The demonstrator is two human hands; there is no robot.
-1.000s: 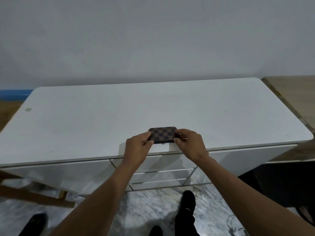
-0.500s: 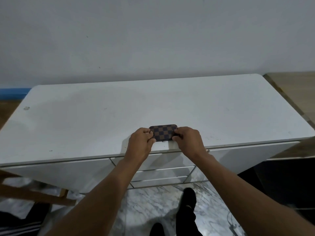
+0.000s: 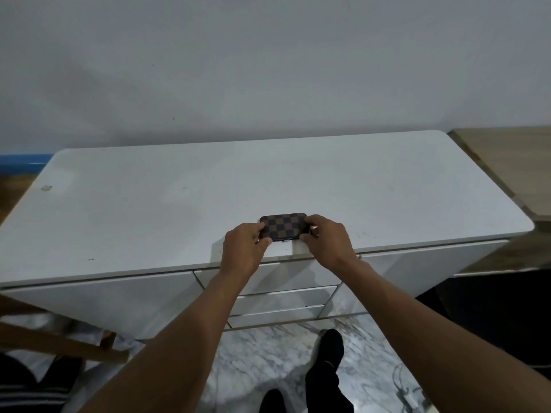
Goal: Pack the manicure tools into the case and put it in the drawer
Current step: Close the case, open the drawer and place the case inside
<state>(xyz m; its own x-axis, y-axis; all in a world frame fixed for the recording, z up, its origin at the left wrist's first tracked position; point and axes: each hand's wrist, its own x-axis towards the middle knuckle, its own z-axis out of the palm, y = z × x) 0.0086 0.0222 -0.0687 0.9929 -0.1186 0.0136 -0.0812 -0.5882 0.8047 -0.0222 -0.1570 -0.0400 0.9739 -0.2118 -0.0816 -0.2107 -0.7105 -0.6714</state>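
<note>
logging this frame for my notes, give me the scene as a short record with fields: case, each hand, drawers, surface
case: brown and black checkered rectangular case, closed, lying flat near the front edge of the top
left hand: left hand, grip on the case's left end
right hand: right hand, grip on the case's right end
drawers: white drawer fronts below the case, all shut
surface: white cabinet top, no loose tools visible
floor: grey marbled floor

case [image 3: 284,227] on cabinet top [image 3: 179,204], front edge | drawers [image 3: 283,302] below
</note>
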